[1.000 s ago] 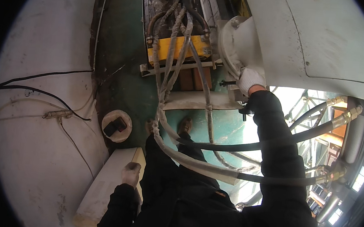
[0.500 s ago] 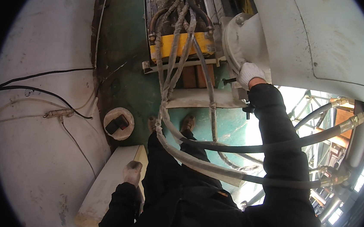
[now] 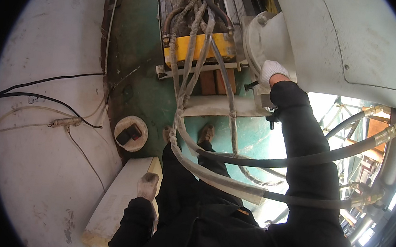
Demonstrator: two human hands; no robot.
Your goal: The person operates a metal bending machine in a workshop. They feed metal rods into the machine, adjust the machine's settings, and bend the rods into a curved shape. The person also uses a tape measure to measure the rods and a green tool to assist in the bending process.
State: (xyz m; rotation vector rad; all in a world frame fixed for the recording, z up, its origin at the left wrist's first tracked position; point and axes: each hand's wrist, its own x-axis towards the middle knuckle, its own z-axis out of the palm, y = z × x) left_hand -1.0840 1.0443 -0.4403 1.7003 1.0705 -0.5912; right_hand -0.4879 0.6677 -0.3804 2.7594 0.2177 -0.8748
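Right hand in a white glove presses on the grey flange, fingers hidden, grip unclear. Left hand rests flat on the pale box below, steadying; hoses hang between them.

place: industrial plant | cues: hoses, green machine base, steel framework

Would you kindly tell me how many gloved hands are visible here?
2. The left hand rests on the pale block at lower left; the right hand reaches up against the white housing. No other hands show.
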